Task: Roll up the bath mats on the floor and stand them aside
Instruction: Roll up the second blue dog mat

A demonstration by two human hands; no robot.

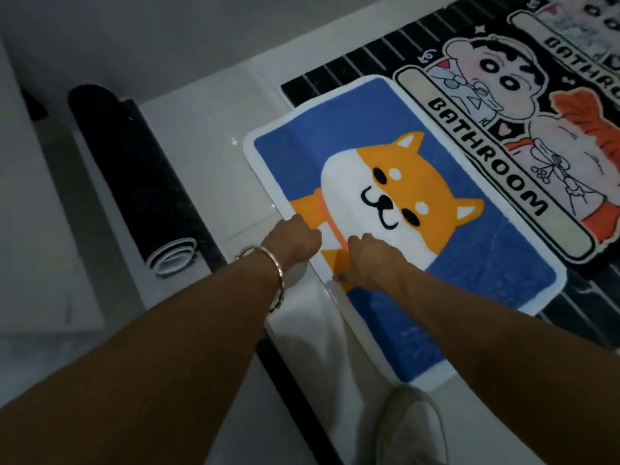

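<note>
The blue dog bath mat (385, 182) lies flat on the white floor (201, 129), just beside the black "BATHROOM" mat (496, 152). The left hand (297, 238) and right hand (370, 260) meet at its near long edge, each grip clamped on the border with curled fingers, probably to start the roll there. A rolled black mat (134, 176) rests off to the left.

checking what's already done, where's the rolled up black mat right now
The rolled black mat is on the left of the head view, beside the white ledge, with bare tile between it and the blue dog mat.
</note>
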